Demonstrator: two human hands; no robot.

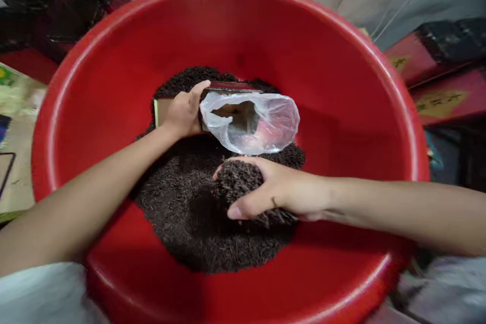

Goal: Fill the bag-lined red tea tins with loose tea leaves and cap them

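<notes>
A big red plastic basin [114,86] holds a heap of dark loose tea leaves [182,212]. My left hand [184,111] grips the side of a cardboard box [161,110] lying in the heap. A clear plastic bag [266,121] lines the box, and its mouth gapes toward me. Just below the bag's mouth, my right hand [281,192] is cupped around a handful of tea leaves [239,179], thumb underneath.
Red boxes with gold labels [440,96] are stacked at the right beyond the basin. Dark boxes [56,5] sit at the back left. A printed sheet [18,106] lies at the left edge. White fabric [41,293] shows at the bottom left.
</notes>
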